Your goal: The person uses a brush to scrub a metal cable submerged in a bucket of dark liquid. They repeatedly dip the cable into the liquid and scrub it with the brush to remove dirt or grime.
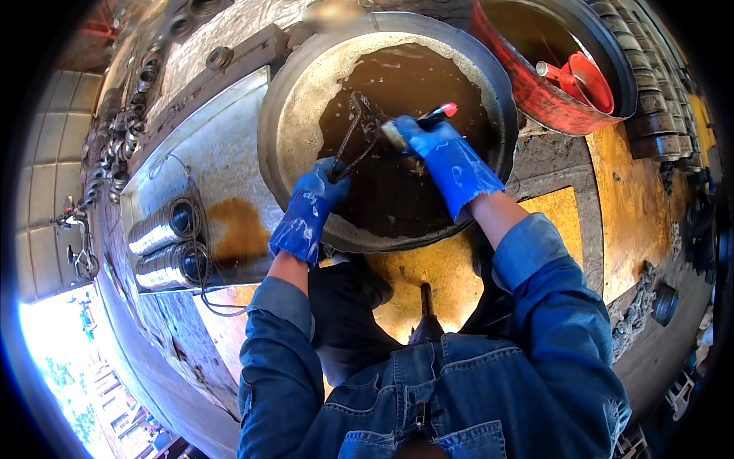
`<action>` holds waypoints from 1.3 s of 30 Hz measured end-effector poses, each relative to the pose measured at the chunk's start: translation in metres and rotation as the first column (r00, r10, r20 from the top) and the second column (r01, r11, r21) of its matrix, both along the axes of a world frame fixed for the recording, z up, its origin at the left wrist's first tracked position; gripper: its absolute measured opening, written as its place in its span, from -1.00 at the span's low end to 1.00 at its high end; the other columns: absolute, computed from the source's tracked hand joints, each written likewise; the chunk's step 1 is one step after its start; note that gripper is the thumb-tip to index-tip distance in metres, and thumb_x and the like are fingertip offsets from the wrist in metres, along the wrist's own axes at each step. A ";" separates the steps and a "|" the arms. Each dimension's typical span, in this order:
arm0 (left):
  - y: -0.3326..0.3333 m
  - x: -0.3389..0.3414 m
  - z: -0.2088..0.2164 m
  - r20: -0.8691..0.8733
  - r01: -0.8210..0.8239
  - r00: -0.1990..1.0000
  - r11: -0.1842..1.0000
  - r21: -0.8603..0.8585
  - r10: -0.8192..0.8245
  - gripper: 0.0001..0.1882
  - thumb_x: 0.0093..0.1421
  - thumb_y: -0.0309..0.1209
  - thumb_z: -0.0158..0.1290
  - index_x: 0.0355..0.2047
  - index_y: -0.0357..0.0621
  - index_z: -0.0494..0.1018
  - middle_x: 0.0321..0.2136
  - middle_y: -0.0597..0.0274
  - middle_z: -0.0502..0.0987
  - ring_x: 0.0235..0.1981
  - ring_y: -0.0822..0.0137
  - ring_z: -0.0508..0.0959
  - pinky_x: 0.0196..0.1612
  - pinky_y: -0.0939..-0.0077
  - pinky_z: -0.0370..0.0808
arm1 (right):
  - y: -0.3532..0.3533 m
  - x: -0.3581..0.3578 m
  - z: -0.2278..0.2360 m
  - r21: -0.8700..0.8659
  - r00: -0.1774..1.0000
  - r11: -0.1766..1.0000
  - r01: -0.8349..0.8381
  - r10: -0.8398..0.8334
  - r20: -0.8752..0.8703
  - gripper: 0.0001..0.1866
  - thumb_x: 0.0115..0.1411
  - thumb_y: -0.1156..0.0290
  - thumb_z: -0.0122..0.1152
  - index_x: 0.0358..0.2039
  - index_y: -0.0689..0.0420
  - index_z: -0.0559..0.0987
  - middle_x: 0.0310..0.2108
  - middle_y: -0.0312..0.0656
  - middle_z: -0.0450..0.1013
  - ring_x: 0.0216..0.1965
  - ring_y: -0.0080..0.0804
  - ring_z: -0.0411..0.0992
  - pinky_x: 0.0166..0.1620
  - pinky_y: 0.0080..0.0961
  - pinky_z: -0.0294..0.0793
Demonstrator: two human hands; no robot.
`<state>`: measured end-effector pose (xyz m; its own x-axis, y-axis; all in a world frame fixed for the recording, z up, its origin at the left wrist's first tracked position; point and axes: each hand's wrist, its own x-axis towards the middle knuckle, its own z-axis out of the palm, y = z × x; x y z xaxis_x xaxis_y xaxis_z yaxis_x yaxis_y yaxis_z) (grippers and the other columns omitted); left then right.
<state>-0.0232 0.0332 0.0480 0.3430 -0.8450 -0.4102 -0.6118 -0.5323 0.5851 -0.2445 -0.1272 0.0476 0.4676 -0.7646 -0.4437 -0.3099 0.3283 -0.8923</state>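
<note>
Both of my hands wear wet blue rubber gloves and are over a wide round metal basin of murky brown liquid, with pale foam along its edge. My left hand, at the basin's near left, is closed around the lower end of a dark, rope-like loop. The loop rises above the liquid toward the middle. In my right hand is a brush with a black and red handle. Its pale bristle end lies close to the loop; whether they touch I cannot tell.
Left of the basin, a metal tray holds two stacks of shiny rings with a thin cable beside them. At the far right stands a red drum with a red scoop-like vessel inside. Several stacked metal rings lie beyond it.
</note>
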 end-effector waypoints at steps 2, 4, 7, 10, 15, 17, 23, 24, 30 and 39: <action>0.012 0.018 -0.026 0.009 0.009 1.000 0.994 -0.112 -0.008 -0.55 0.18 -0.23 0.25 0.08 -0.02 0.58 -0.06 0.00 0.67 -0.04 0.06 0.69 0.04 0.25 0.58 | 0.027 0.021 0.032 0.002 0.977 0.987 -0.159 0.157 0.143 -0.58 0.33 0.05 0.32 -0.15 0.20 0.72 -0.36 -0.12 0.66 -0.31 -0.46 0.59 -0.15 -0.41 0.57; 0.004 0.015 -0.035 0.062 0.032 0.998 0.990 -0.140 -0.024 -0.56 0.18 -0.24 0.26 0.08 -0.01 0.58 -0.08 0.04 0.67 -0.05 0.12 0.68 0.05 0.29 0.57 | 0.038 0.024 0.011 -0.116 0.965 0.964 -0.240 0.250 0.082 -0.58 0.36 0.06 0.28 -0.05 0.18 0.71 -0.27 -0.12 0.67 -0.24 -0.43 0.59 -0.07 -0.40 0.58; 0.003 0.001 -0.009 0.126 0.010 0.992 1.000 -0.027 -0.006 -0.56 0.17 -0.29 0.29 0.08 -0.04 0.58 -0.13 0.11 0.66 -0.09 0.27 0.67 0.04 0.37 0.57 | 0.024 0.020 0.008 -0.178 0.945 0.935 -0.308 0.323 0.061 -0.57 0.36 0.06 0.27 -0.04 0.17 0.70 -0.23 -0.11 0.68 -0.21 -0.39 0.60 -0.03 -0.39 0.57; 0.008 0.003 -0.001 0.019 -0.019 1.000 1.000 0.014 0.019 -0.50 0.16 -0.27 0.31 0.11 -0.06 0.56 -0.11 0.12 0.66 -0.06 0.27 0.67 0.04 0.38 0.57 | 0.015 0.022 -0.002 -0.173 0.966 0.952 -0.251 0.257 0.011 -0.58 0.34 0.04 0.26 -0.13 0.18 0.71 -0.28 -0.06 0.68 -0.24 -0.30 0.63 -0.09 -0.35 0.57; 0.004 -0.006 -0.012 -0.012 -0.057 0.998 0.995 -0.082 0.056 -0.53 0.15 -0.26 0.33 0.07 -0.09 0.57 -0.11 0.12 0.65 -0.07 0.25 0.67 0.03 0.35 0.57 | -0.017 0.011 -0.043 -0.317 0.989 0.939 -0.137 0.111 -0.101 -0.54 0.30 -0.05 0.23 -0.17 0.13 0.72 -0.34 0.01 0.66 -0.25 -0.09 0.65 -0.10 -0.23 0.58; 0.010 0.000 -0.014 -0.003 -0.035 0.999 0.997 -0.070 0.035 -0.53 0.16 -0.28 0.32 0.07 -0.09 0.57 -0.10 0.13 0.65 -0.07 0.26 0.67 0.04 0.34 0.57 | 0.011 0.022 -0.025 -0.288 0.976 0.941 -0.178 0.131 -0.174 -0.51 0.29 -0.08 0.22 -0.16 0.12 0.73 -0.30 0.03 0.65 -0.23 -0.05 0.64 -0.08 -0.23 0.58; 0.003 0.000 -0.014 0.119 0.077 0.991 0.995 -0.068 -0.068 -0.51 0.17 -0.30 0.31 0.12 -0.07 0.56 -0.06 0.10 0.67 0.00 0.24 0.67 0.09 0.34 0.56 | 0.065 0.036 0.014 -0.214 0.944 0.924 -0.316 0.329 0.027 -0.60 0.33 0.06 0.23 -0.14 0.16 0.71 -0.29 0.02 0.66 -0.20 -0.16 0.64 -0.05 -0.29 0.56; 0.005 0.001 -0.010 0.081 0.090 0.993 0.988 -0.124 -0.080 -0.51 0.17 -0.29 0.31 0.12 -0.06 0.56 -0.06 0.10 0.68 0.01 0.23 0.67 0.09 0.34 0.56 | 0.049 0.034 0.007 -0.214 0.941 0.925 -0.313 0.333 0.062 -0.62 0.34 0.09 0.22 -0.14 0.17 0.71 -0.28 0.01 0.67 -0.20 -0.17 0.64 -0.05 -0.30 0.56; 0.008 -0.010 0.003 0.100 0.085 0.992 0.996 -0.038 -0.081 -0.53 0.15 -0.24 0.33 0.06 -0.09 0.58 -0.10 0.12 0.69 -0.02 0.25 0.67 0.05 0.34 0.58 | -0.011 0.004 -0.037 -0.288 0.985 0.949 -0.129 0.090 -0.145 -0.61 0.37 0.11 0.18 -0.23 0.22 0.70 -0.28 -0.09 0.68 -0.24 -0.31 0.63 -0.12 -0.35 0.55; -0.008 -0.022 0.036 -0.190 -0.036 0.980 0.993 0.109 0.057 -0.51 0.17 -0.22 0.33 0.09 -0.12 0.56 -0.11 0.14 0.67 -0.07 0.36 0.65 0.05 0.41 0.57 | -0.053 -0.026 -0.074 -0.238 0.945 0.921 0.307 -0.324 -0.037 -0.67 0.30 0.28 0.26 -0.06 0.26 0.65 -0.19 -0.04 0.67 -0.17 -0.32 0.66 -0.08 -0.39 0.62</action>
